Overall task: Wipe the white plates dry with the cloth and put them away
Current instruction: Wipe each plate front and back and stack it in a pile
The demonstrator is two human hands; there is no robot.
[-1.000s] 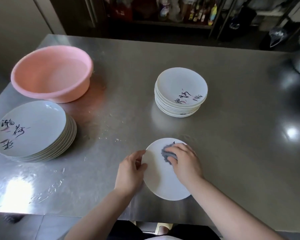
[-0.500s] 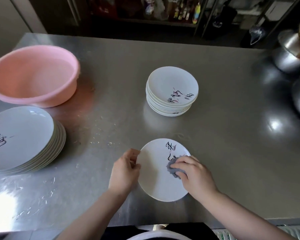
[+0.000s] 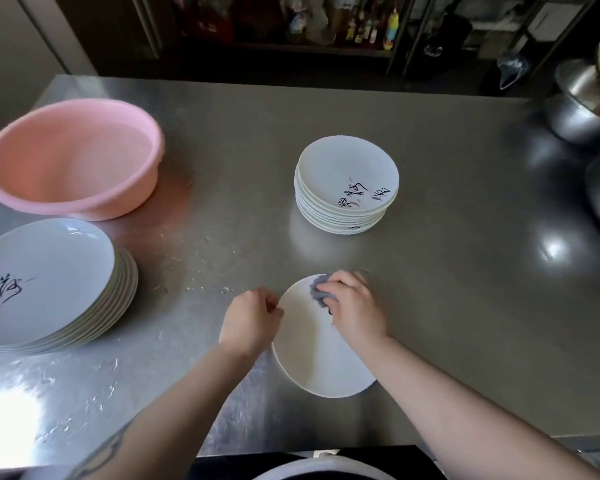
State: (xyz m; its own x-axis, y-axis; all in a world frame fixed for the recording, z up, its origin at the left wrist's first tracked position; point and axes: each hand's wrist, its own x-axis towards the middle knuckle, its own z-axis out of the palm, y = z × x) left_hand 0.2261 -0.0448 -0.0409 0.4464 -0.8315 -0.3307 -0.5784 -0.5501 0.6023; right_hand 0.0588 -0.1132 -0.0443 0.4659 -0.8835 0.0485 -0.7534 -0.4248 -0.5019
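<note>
A: How should this wiping step be done well?

B: The plate [image 3: 317, 355] lies flat on the steel table [image 3: 447, 306], close to the near edge. The left hand [image 3: 250, 318] pinches its left rim with curled fingers, so the plate does not turn. The right hand [image 3: 355, 304] has its fingers curled over the grey cloth [image 3: 317, 292] and presses it on the far part of the plate. I think it is best to keep the cloth bunched under the fingertips, go round in circles up to the rim, and not let go with the left hand, because a wet plate on steel probably slides easily.

A: And then?

B: I would put it on the stack of small plates [image 3: 347, 183], further back in the middle; that one looks like the dry stack, but I cannot be sure.

A: What about the containers?

B: On the left is a stack of large plates [image 3: 49, 282] with black writing. Behind it stands a pink basin [image 3: 71, 161]; I see nothing in it, and cannot tell if there is water. Far right are metal bowls [image 3: 575, 109], the back one with something yellowish inside, not clear what.
</note>
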